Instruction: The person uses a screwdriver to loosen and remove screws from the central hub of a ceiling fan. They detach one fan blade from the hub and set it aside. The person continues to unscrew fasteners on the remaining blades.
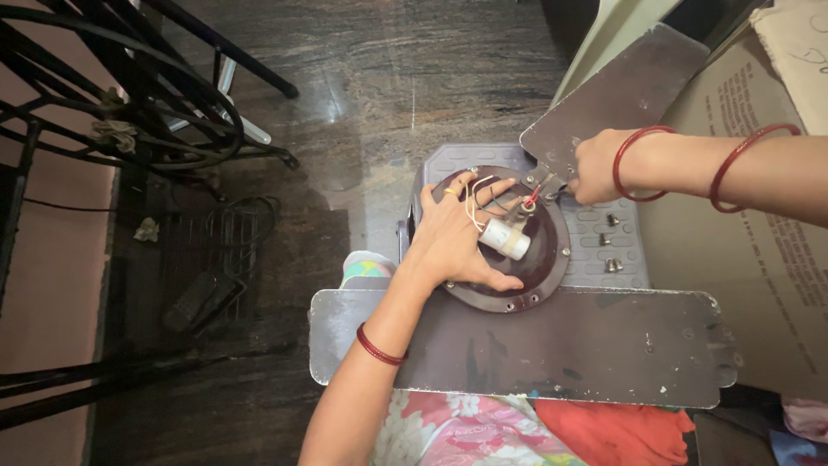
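A dark round fan motor housing point(539, 267) lies on a grey plastic stool point(617, 246), with wide grey-brown blades reaching toward me point(561, 345) and to the far right point(617, 95). My left hand point(457, 237) rests flat on the motor top, fingers spread beside a small white cylinder-shaped capacitor point(504, 239) with thin wires. My right hand point(593, 168) is closed at the root of the far blade, beside the red wire ends; what it grips is hidden. Red bangles sit on both wrists.
Several small screws point(611, 242) lie on the stool beside the motor. A black metal treadle stand point(129, 103) fills the left, with a pedal point(198, 298) on the dark floor. A cardboard box point(759, 242) stands at the right. Floral cloth point(483, 431) covers my lap.
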